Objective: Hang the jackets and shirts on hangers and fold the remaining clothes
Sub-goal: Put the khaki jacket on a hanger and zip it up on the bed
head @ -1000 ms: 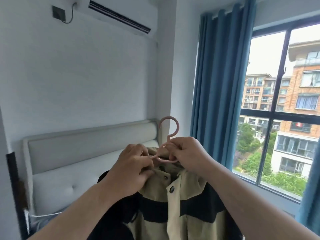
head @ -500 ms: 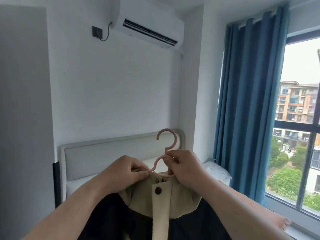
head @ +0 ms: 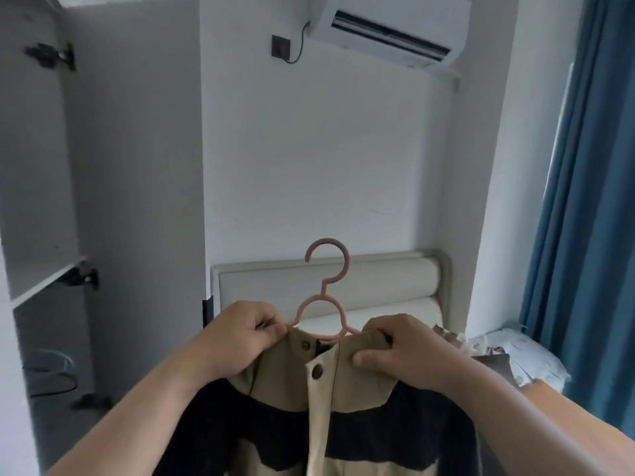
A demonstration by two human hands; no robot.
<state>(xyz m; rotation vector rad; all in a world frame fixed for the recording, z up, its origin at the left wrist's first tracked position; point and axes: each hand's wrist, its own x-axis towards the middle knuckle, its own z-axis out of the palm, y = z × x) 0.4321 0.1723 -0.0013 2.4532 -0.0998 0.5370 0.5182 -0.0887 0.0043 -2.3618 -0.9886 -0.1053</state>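
Currently the beige-and-black striped jacket (head: 292, 383) hangs on a pink plastic hanger (head: 323, 292), held up near the camera at centre. The hook stands upright above the collar. Left hand (head: 240, 334) pinches the left side of the collar where the hanger arm enters it. Right hand (head: 405, 352) grips the right side of the collar, fingers curled over the fabric. Top snap is unfastened. Far behind: padded headboard (head: 378, 283), air conditioner (head: 388, 22), blue curtain (head: 591, 235) at right.

both arms reach forward and up. the left hand (head: 240, 333) and the right hand (head: 400, 348) are side by side, fingers (head: 369, 358) curled tight, each pinching cloth.
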